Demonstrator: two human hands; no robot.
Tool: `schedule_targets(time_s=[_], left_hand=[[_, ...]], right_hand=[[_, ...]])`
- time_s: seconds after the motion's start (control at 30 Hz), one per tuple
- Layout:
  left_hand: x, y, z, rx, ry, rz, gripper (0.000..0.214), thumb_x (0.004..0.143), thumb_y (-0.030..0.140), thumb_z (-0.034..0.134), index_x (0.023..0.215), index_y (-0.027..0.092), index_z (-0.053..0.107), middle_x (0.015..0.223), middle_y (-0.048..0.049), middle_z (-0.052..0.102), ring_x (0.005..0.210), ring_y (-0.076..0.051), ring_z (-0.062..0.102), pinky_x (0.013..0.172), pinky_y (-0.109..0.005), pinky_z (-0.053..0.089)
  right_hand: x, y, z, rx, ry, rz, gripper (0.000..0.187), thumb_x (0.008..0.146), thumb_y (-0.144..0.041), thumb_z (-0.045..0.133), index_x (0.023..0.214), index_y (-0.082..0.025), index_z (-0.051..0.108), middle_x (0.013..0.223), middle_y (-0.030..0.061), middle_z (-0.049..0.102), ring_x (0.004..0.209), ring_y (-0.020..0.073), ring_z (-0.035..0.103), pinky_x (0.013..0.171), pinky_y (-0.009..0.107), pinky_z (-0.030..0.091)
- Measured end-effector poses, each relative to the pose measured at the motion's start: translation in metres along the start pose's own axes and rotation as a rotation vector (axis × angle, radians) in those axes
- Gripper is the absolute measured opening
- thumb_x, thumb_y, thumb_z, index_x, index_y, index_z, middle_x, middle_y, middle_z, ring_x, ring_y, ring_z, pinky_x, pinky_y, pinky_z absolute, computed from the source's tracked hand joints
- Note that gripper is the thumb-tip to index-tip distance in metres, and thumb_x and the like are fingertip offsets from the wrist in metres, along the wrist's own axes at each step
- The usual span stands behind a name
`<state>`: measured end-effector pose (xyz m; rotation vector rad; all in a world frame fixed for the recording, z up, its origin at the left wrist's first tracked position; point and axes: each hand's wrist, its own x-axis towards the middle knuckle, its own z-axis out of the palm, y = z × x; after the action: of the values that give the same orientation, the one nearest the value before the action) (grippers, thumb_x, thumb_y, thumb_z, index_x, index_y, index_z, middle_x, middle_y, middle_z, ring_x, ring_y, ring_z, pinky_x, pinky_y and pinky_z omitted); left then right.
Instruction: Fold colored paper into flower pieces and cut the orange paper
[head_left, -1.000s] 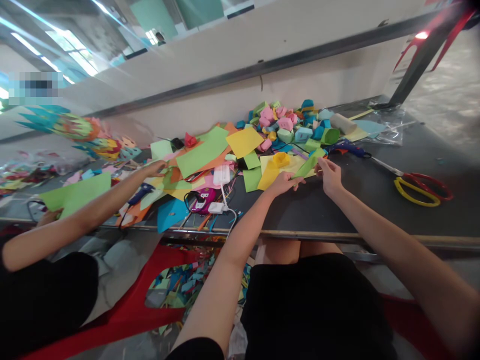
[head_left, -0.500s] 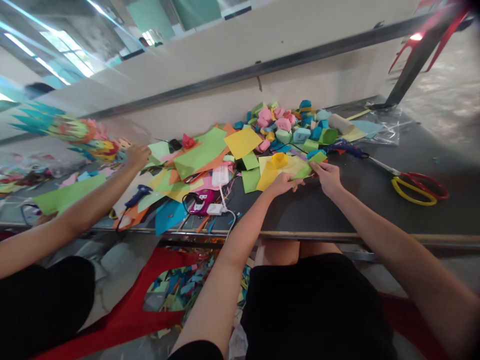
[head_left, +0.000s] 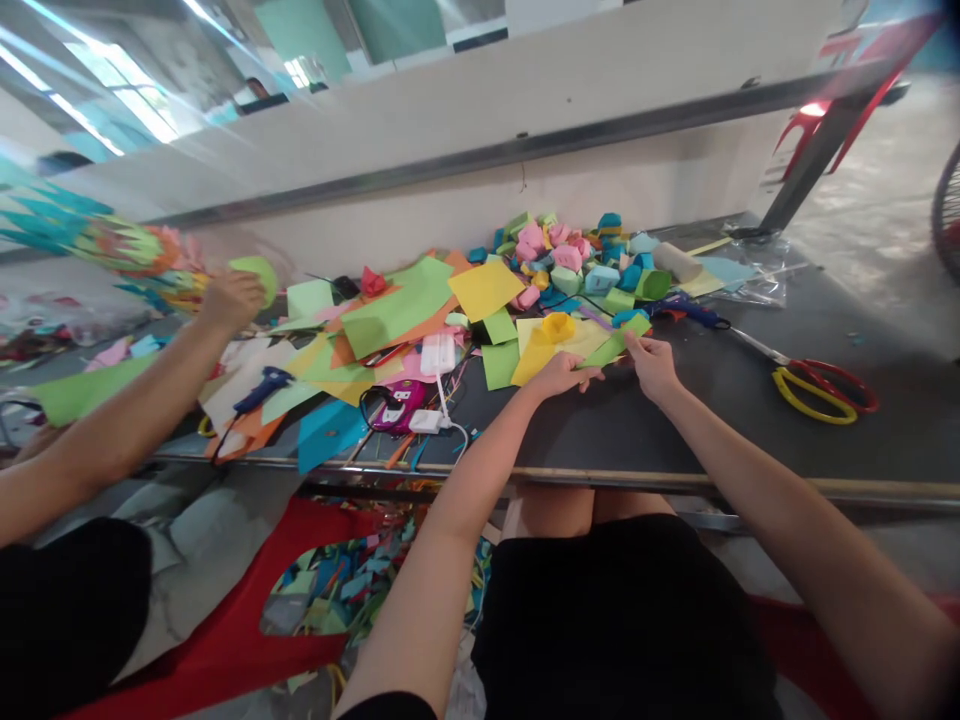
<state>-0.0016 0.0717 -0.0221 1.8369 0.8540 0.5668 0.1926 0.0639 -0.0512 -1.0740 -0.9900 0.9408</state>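
I count one green paper strip [head_left: 611,346], pinched in the closed fingers of the left hand [head_left: 559,376] and right hand [head_left: 654,366]; one pair of scissors [head_left: 823,386] lies to the right

Single view, worn on our head. We look forward and down over the table [head_left: 750,400], close in. Lap [head_left: 622,620] at bottom. Left hand [head_left: 559,375] and right hand [head_left: 652,365] meet on a green paper strip [head_left: 616,345] near centre. Far wall [head_left: 600,80] slants across the top.
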Motion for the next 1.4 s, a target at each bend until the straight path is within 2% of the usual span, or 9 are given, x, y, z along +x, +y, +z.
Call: schedule_targets(time_s=[0.2, 0.43, 0.57, 0.73, 0.9, 0.97, 1.03, 1.2, 1.4], left_hand=[[-0.002, -0.005, -0.006, -0.032, -0.013, 0.009, 0.054, 0.084, 0.063, 0.070, 0.073, 0.010, 0.075, 0.051, 0.0012, 0.058, 0.052, -0.008, 0.048, 0.060, -0.024, 0.035], [0.001, -0.016, -0.005, -0.040, -0.014, 0.052, 0.058, 0.082, 0.067, 0.070, 0.079, 0.010, 0.078, 0.055, -0.0002, 0.061, 0.052, -0.008, 0.048, 0.058, -0.024, 0.036], [0.001, -0.017, -0.005, -0.014, -0.011, 0.039, 0.058, 0.083, 0.066, 0.068, 0.076, 0.010, 0.077, 0.059, -0.0017, 0.064, 0.050, -0.007, 0.044, 0.055, -0.024, 0.033], [0.000, -0.017, -0.002, -0.015, 0.013, 0.055, 0.057, 0.084, 0.065, 0.068, 0.068, 0.011, 0.073, 0.055, -0.0018, 0.062, 0.051, -0.007, 0.045, 0.055, -0.023, 0.034], [0.000, -0.017, 0.001, -0.037, 0.087, 0.008, 0.056, 0.086, 0.066, 0.065, 0.068, 0.012, 0.068, 0.056, -0.0008, 0.062, 0.044, -0.005, 0.040, 0.049, -0.022, 0.029], [0.000, -0.016, 0.001, -0.052, 0.116, -0.020, 0.054, 0.088, 0.064, 0.064, 0.076, 0.012, 0.071, 0.059, -0.0009, 0.064, 0.043, -0.005, 0.039, 0.047, -0.022, 0.029], [0.001, -0.014, 0.002, -0.063, 0.127, -0.032, 0.051, 0.089, 0.061, 0.064, 0.085, 0.011, 0.073, 0.060, -0.0010, 0.066, 0.043, -0.005, 0.040, 0.047, -0.021, 0.029], [0.000, -0.014, 0.000, -0.074, 0.119, -0.029, 0.046, 0.091, 0.053, 0.063, 0.098, 0.010, 0.076, 0.060, 0.0004, 0.065, 0.044, -0.005, 0.041, 0.047, -0.021, 0.029], [0.000, -0.012, 0.001, -0.053, 0.134, -0.028, 0.044, 0.091, 0.051, 0.063, 0.084, 0.009, 0.074, 0.058, -0.0001, 0.065, 0.043, -0.004, 0.040, 0.047, -0.021, 0.029]], right_hand=[[0.000, -0.001, -0.001, -0.012, -0.047, 0.016, 0.067, 0.054, -0.087, 0.077, 0.060, -0.022, 0.062, 0.057, 0.0031, 0.062, 0.054, 0.0193, 0.063, 0.047, 0.034, 0.052], [0.003, -0.004, -0.004, 0.085, 0.088, 0.051, 0.060, 0.055, -0.078, 0.083, 0.065, -0.022, 0.064, 0.057, 0.0011, 0.061, 0.057, 0.0184, 0.066, 0.045, 0.029, 0.049], [0.004, -0.004, -0.003, 0.109, 0.164, 0.039, 0.052, 0.058, -0.069, 0.086, 0.071, -0.022, 0.068, 0.056, -0.0013, 0.059, 0.056, 0.0176, 0.067, 0.044, 0.027, 0.048], [0.004, -0.001, -0.002, 0.084, 0.119, 0.050, 0.050, 0.059, -0.067, 0.085, 0.075, -0.022, 0.071, 0.063, 0.0009, 0.066, 0.057, 0.0176, 0.067, 0.045, 0.028, 0.052], [0.001, -0.001, 0.000, 0.054, 0.079, 0.017, 0.046, 0.065, -0.064, 0.081, 0.082, -0.022, 0.073, 0.090, 0.0085, 0.077, 0.088, 0.0253, 0.075, 0.059, 0.032, 0.059], [0.000, -0.002, 0.000, -0.016, 0.045, -0.064, 0.041, 0.066, -0.061, 0.081, 0.081, -0.023, 0.074, 0.108, 0.0111, 0.077, 0.111, 0.0282, 0.071, 0.071, 0.033, 0.061], [-0.001, -0.002, 0.001, -0.070, 0.019, -0.106, 0.039, 0.068, -0.060, 0.079, 0.079, -0.023, 0.074, 0.114, 0.0115, 0.077, 0.120, 0.0285, 0.067, 0.079, 0.035, 0.060], [-0.002, -0.003, 0.002, -0.056, 0.010, 0.029, 0.045, 0.066, -0.065, 0.077, 0.071, -0.020, 0.071, 0.077, 0.0078, 0.075, 0.080, 0.0227, 0.073, 0.066, 0.033, 0.059], [-0.007, -0.012, 0.002, -0.017, -0.044, 0.063, 0.045, 0.063, -0.060, 0.081, 0.081, -0.020, 0.072, 0.076, 0.0054, 0.075, 0.061, 0.0171, 0.070, 0.048, 0.025, 0.051]])
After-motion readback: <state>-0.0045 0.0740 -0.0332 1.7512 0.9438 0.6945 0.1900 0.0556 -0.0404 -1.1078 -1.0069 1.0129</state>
